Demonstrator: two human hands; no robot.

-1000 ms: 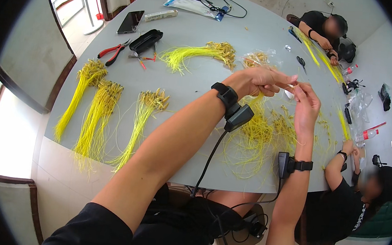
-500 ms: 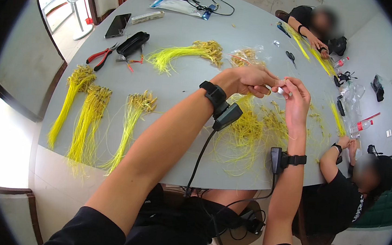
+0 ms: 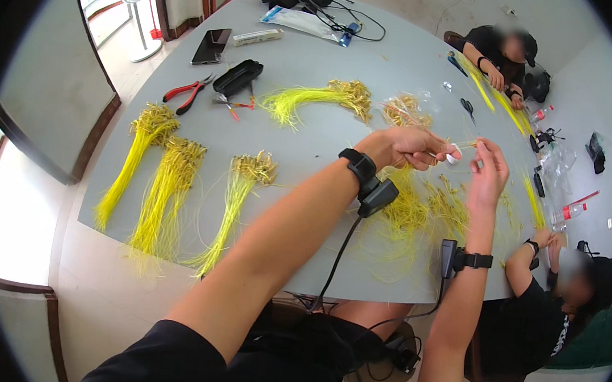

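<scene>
Over the right half of the grey table, my left hand (image 3: pixel 419 147) is closed in a pinch, with a small white rounded piece (image 3: pixel 454 158) at its fingertips. My right hand (image 3: pixel 490 171) pinches a thin, pale yellowish strand whose end reaches toward the left fingertips; its exact kind is too small to make out. Beneath both hands lies a loose heap of yellow line (image 3: pixel 403 207) with golden hook-like ends. Left of my left forearm are neat bundles of the same line, one thin bundle (image 3: pixel 236 196) being closest to it.
Pliers (image 3: pixel 189 93), a black open case (image 3: pixel 238 77) and a phone (image 3: pixel 211 46) lie at the far left. A plastic bag of golden pieces (image 3: pixel 408 110) and scissors (image 3: pixel 467 109) sit beyond my hands. Two people work along the right edge. Cables hang from my wrist straps.
The view has shifted, so the table appears farther right. My fingertips have drawn slightly apart, and a thin strand now shows between them.
</scene>
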